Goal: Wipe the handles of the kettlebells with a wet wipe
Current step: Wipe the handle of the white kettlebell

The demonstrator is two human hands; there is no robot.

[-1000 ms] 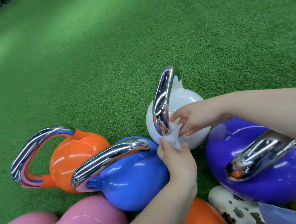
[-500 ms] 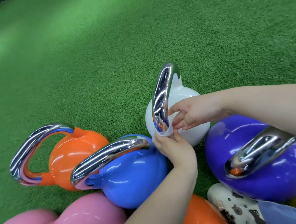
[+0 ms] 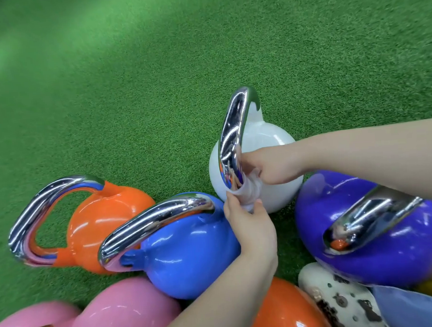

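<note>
Green turf floor (image 3: 155, 91) carries a cluster of kettlebells. White kettlebell (image 3: 267, 145) stands at 12 o'clock of the group, chrome handle (image 3: 235, 126) upright. Wet wipe (image 3: 249, 191) is wrapped round the handle's lower end. Left hand (image 3: 248, 219) pinches the wipe from below; right hand (image 3: 273, 167) grips it from 3 o'clock. Blue kettlebell (image 3: 189, 248) lies just beside at 8 o'clock, purple kettlebell (image 3: 393, 261) at 4 o'clock.

Floor covering: green turf (image 3: 154, 78). Kettlebell bodies — white (image 3: 271, 137), orange (image 3: 107, 220), blue (image 3: 190, 253), purple (image 3: 392, 253), pink (image 3: 118, 316). All visible handles: mirror chrome, e.g. white kettlebell handle (image 3: 235, 126). Wet wipe (image 3: 249, 194): white. Shoe (image 3: 339, 300) — white with dark printed pattern.
</note>
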